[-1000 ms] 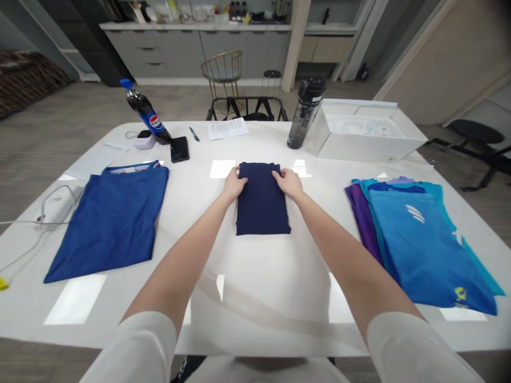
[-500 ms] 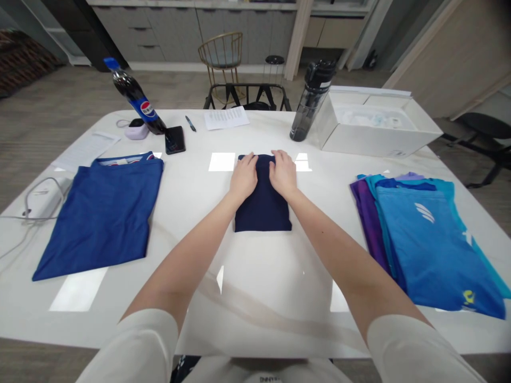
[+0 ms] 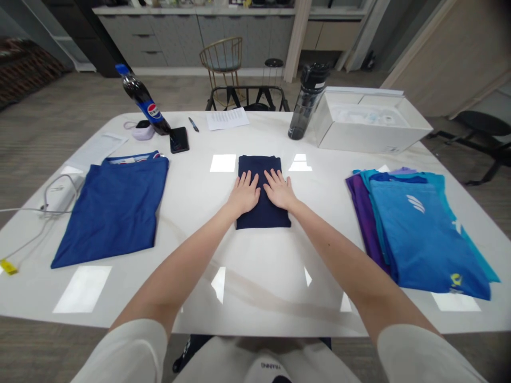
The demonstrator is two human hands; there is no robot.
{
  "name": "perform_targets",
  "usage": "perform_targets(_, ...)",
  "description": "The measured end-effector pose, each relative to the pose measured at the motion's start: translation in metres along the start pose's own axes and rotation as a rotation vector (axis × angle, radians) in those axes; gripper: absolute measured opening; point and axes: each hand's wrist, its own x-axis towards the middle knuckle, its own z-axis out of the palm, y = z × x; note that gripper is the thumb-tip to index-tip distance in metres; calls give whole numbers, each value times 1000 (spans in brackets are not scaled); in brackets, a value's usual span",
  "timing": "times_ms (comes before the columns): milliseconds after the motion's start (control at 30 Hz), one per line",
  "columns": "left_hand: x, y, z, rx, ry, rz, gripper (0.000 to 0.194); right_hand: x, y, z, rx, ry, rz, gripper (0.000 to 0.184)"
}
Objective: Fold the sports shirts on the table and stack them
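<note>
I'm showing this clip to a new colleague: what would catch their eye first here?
The eye goes first to the left hand and the right hand, lying flat on a folded navy shirt in the middle of the white table. To the left lies a folded blue shirt, and to the right a pile of blue and purple shirts. At the far side, a cola bottle and a white box stand out.
</note>
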Motion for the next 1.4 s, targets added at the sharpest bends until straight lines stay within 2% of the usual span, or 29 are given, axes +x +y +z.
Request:
perform_targets(67, -17, 15, 3, -80, -4, -1, 56, -12, -5, -3, 97, -123, 52, 60)
perform_targets(133, -34, 30, 8, -168, 11, -31, 55, -29, -13, 0, 157, -143, 78, 59)
perform_targets(200, -50, 40, 13, -185, 49, -51, 55, -49, -20, 10, 132, -49, 58, 58)
perform_targets(300, -70, 45, 17, -67, 124, -13, 56, -76, -27, 27, 3, 136, -5, 58)
perform_targets(367, -80, 42, 18, 18, 137, 19, 57, -88, -27, 34, -60, 202, -24, 58)
perform_targets(433, -87, 37, 17, 71, 125, 41, 57, -94, -25, 36, -91, 211, -31, 58)
perform_targets(633, -107, 29, 14, 136, 84, 84, 60, -116, -21, 35, -151, 185, -84, 59)
perform_targets(800, -144, 13, 2, 80, -17, 185, 61, -154, -7, 33, -104, 115, -119, 63)
perform_targets(867, -159, 3, -4, 41, -3, 204, 53, -169, 3, 29, -46, 94, -175, 57)
perform_targets(933, -169, -3, -10, 27, 53, 174, 42, -178, 8, 24, -3, 135, -215, 43)
perform_targets(1033, -171, -2, -18, 64, 91, 135, 35, -183, 5, 14, -41, 194, -216, 30)
perform_targets(1167, -181, 10, -29, 137, -24, 193, 36, -195, -8, -1, -98, 96, -270, 26)
perform_targets(1267, -215, 22, -35, 113, -187, 291, 37, -229, -10, -8, 0, -69, -318, 26)
perform_targets(1400, -263, 41, -43, -8, -387, 371, 29, -282, -8, -14, 183, -267, -295, 20)
